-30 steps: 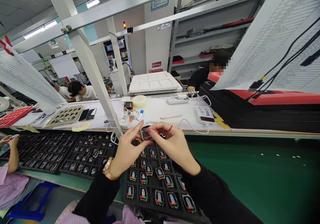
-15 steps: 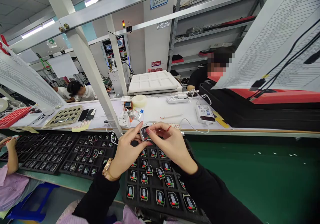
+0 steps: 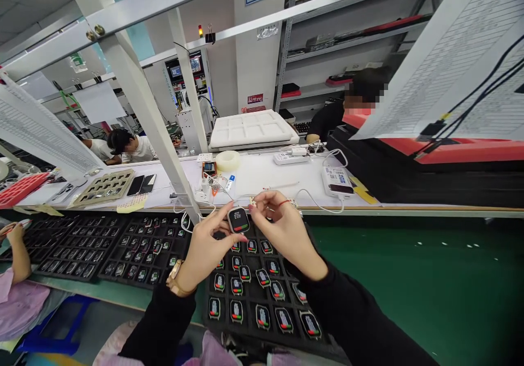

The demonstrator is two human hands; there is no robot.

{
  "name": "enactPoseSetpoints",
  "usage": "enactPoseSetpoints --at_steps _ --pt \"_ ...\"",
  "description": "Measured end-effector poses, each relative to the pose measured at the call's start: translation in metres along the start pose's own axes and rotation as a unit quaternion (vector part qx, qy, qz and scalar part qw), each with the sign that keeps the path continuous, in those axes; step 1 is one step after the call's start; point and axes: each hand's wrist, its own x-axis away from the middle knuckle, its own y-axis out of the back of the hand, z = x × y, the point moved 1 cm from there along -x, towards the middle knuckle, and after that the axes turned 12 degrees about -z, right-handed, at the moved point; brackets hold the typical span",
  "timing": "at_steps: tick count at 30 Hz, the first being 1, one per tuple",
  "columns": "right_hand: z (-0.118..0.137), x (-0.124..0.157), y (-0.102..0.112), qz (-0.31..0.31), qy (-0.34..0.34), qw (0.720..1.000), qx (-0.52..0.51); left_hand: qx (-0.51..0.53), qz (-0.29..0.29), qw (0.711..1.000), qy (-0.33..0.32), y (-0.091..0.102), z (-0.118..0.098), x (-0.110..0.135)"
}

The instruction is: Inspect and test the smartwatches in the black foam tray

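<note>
Watch body [image 3: 238, 220], lit screen facing my remote head view, is held above the black tray [image 3: 249, 307], clamped at its edges between thumb and fingers of the left hand [image 3: 210, 247], likely to leave the display uncovered. I see the right hand [image 3: 283, 231] curled just beside it, but cannot tell whether its fingertips grip anything. Similar watches [image 3: 236, 312] lie screen-up below, mostly in separate compartments, probably against scratching.

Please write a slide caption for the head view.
Left hand holding a lit smartwatch, right hand beside it, above a black tray of other smartwatches.
</note>
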Motion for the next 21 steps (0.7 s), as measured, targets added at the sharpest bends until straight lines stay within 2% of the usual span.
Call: enactPoseSetpoints --at_steps 1,3,5,7,10,15,21 --pt "-0.002 0.0 0.003 0.013 -0.014 1.0 -0.006 -0.006 0.003 1.0 -0.001 0.0 0.0 0.001" --pt "-0.005 0.001 0.007 0.081 -0.05 0.995 -0.02 -0.027 0.011 1.0 -0.012 0.0 0.001 0.005" --pt "-0.01 0.006 0.01 0.157 -0.088 0.983 -0.038 -0.056 0.025 0.998 -0.02 -0.001 0.005 0.01" --pt "-0.019 0.015 0.012 0.198 -0.126 0.971 -0.054 -0.08 0.046 0.996 -0.017 -0.005 0.012 0.017" --pt "-0.039 0.032 0.018 0.214 -0.182 0.958 -0.056 -0.088 0.064 0.994 0.013 -0.012 0.028 0.034" --pt "-0.068 0.063 0.034 0.244 -0.265 0.93 -0.067 -0.089 0.098 0.985 0.11 -0.025 0.058 0.065" --pt "-0.091 0.089 0.044 0.218 -0.344 0.907 -0.102 -0.082 0.165 0.968 0.169 -0.034 0.075 0.08"
